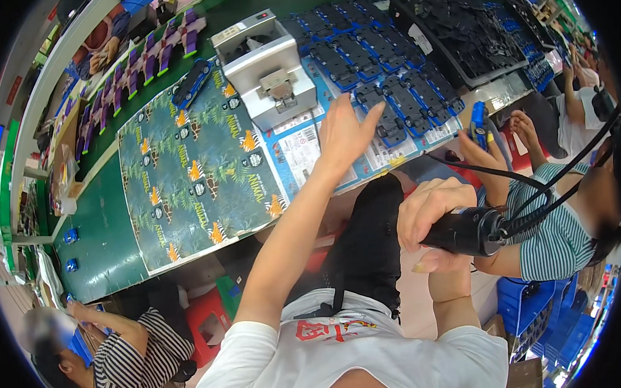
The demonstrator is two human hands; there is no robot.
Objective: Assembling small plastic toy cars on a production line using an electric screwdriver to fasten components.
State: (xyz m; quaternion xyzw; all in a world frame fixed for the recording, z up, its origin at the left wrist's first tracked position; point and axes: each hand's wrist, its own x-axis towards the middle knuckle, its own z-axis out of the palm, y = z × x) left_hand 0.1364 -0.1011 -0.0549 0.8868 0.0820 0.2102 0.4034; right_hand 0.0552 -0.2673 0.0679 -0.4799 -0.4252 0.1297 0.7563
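My left hand reaches over the near edge of the workbench, thumb and fingers apart with nothing in them. It is between a grey metal box-shaped machine and rows of toy car undersides, black with blue bodies, lying wheels up. The thumb is nearest to the closest car; I cannot tell whether it touches. Closer to my body, off the bench edge, my right hand is wrapped round a black corded electric screwdriver. Its cable leads off to the right, and its tip is hidden by my hand.
A printed animal-pattern sheet covers the bench left of the machine, with one blue toy car at its far edge. Purple parts line the far left. A black tray holds dark parts. People sit close on both sides; one hand holds a blue piece.
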